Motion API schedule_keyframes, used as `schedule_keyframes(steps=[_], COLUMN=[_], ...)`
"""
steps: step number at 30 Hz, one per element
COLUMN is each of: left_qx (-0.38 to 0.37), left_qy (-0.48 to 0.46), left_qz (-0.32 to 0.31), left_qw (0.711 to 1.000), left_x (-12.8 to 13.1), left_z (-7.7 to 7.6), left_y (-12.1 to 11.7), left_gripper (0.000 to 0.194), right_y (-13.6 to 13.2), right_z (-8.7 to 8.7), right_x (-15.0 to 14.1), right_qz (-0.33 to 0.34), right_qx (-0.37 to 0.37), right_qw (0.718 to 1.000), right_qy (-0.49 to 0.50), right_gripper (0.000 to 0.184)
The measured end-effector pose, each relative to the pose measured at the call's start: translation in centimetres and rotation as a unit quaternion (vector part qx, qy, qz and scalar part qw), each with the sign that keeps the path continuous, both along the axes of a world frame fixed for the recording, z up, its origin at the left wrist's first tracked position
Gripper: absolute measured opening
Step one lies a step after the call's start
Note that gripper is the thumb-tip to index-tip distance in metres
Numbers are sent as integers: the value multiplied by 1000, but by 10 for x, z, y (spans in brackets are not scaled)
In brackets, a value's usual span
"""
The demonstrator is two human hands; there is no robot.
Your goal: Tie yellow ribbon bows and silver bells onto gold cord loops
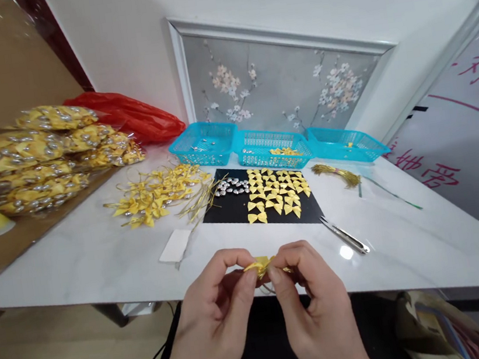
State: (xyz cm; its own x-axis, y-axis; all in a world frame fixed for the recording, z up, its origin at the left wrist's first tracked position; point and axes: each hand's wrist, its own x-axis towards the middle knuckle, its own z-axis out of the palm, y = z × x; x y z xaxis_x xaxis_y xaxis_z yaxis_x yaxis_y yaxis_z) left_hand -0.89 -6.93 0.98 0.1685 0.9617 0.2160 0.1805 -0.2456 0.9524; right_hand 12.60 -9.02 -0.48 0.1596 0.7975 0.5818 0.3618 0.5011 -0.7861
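Note:
Near the table's front edge, my left hand (225,308) and my right hand (310,297) pinch a small yellow ribbon bow (260,265) between thumbs and fingertips. Thin gold cord shows at the bow, partly hidden by my fingers. Beyond my hands lies a black mat (230,215) bearing rows of yellow bows (272,193) and a cluster of silver beads (232,186). Loose gold cords (201,203) cross the mat's left edge. To their left is a pile of yellow bows with beads and cords (157,193).
Blue baskets (273,147) line the wall, holding some beads and bows. Scissors-like metal snips (344,235) lie right of the mat, near a gold cord bundle (336,174). A white card (175,245) is at left. Bagged bows (42,158) and a red bag (134,117) stand far left.

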Motion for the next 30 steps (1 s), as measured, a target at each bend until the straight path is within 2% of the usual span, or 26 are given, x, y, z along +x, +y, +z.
schedule_keyframes(steps=[6,12,17,20,23,30], left_qx=[-93,-125,-158,-172,-168,-125], left_qy=[-112,-153,-185,-196,-186,-139], left_qz=[-27,-53,-31,-23,-10,37], left_qw=[989,979,969,965,968,982], left_x=[2,2,4,4,4,8], left_z=[0,-3,0,-1,-1,3], left_y=[2,1,2,4,5,2], left_gripper=[7,5,4,6,9,14], right_y=[0,-1,-2,-2,-2,3], right_z=[-3,-1,-3,-5,-4,9], right_x=[-4,-5,-6,2,12,13], right_qz=[-14,-50,-52,-56,-70,-97], right_qx=[8,50,66,51,53,166], right_qw=[1000,997,995,993,979,930], right_qy=[6,-35,-53,-93,-185,-315], right_gripper=[17,19,19,18,16,23])
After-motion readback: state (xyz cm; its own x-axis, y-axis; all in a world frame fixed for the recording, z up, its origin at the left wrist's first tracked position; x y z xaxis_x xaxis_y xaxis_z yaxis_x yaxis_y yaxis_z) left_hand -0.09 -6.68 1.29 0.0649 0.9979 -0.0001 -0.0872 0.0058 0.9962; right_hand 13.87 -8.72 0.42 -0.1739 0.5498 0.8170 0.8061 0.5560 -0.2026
